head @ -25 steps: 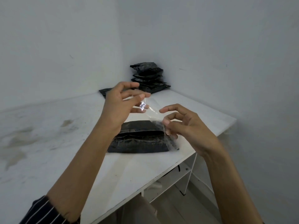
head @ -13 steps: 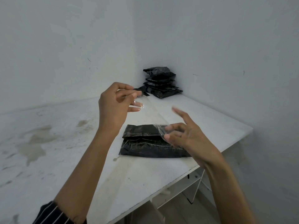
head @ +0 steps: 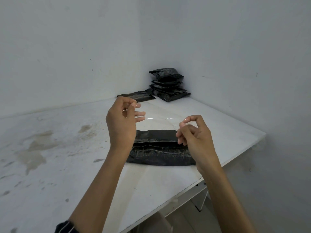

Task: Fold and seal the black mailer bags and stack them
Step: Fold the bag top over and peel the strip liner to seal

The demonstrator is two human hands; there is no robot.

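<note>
White table [head: 58, 165] bears one black mailer [head: 159, 153]; stack [head: 169, 84], loose bag [head: 136, 95] behind.

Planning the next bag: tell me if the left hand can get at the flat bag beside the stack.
Probably, but not yet: nothing lies between the left hand and the flat bag, though it is pinching tape stretched to the right hand.

No text, label, brand, number or sign can be read anywhere. The folded black mailer bag [head: 159, 148] on the white counter [head: 67, 174] shows only pale scuff marks. The stack of black mailer bags [head: 168, 84] in the corner shows no legible print.
</note>
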